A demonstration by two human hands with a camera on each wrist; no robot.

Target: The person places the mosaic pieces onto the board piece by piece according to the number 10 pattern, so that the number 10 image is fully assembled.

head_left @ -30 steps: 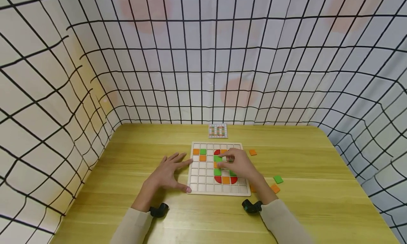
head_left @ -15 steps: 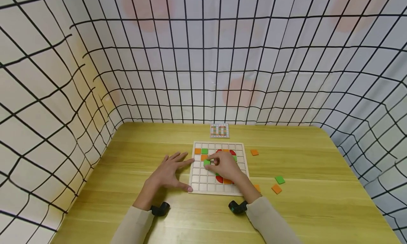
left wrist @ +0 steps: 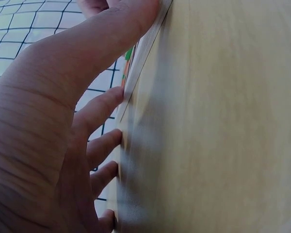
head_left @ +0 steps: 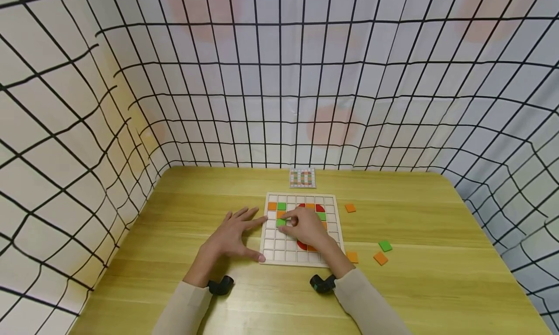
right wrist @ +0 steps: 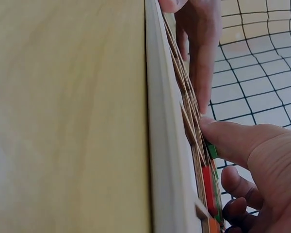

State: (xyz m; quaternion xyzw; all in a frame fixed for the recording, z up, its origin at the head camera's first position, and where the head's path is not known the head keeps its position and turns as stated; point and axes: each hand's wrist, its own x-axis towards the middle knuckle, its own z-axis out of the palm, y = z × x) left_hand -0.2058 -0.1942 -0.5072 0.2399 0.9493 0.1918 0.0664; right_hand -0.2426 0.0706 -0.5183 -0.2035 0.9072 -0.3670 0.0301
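Observation:
A pale wooden grid board (head_left: pixel 274 255) lies on the table with orange, green and red pieces in its cells. My left hand (head_left: pixel 233 235) is spread at its left side, the thumb on the front left corner and the index fingertip at the left edge. Reaching across the board, my right hand (head_left: pixel 309 229) pinches a green square tile (head_left: pixel 280 223) between thumb and index finger, just below an orange tile (head_left: pixel 280 214). That hand covers part of the red, green and orange pieces behind it. In the right wrist view, my thumb (right wrist: pixel 237 138) is low over the cells.
Loose orange (head_left: pixel 350 208) and green tiles (head_left: pixel 385 246) lie right of the board, along with further orange ones (head_left: pixel 381 258). A small patterned card (head_left: pixel 302 178) lies beyond the board. A white wall with black grid lines (head_left: pixel 279 82) surrounds the table (head_left: pixel 196 189).
My right hand has moved left across the board with the green tile, from the right-hand pieces to a cell under the orange tile. The left hand has stayed at the edge.

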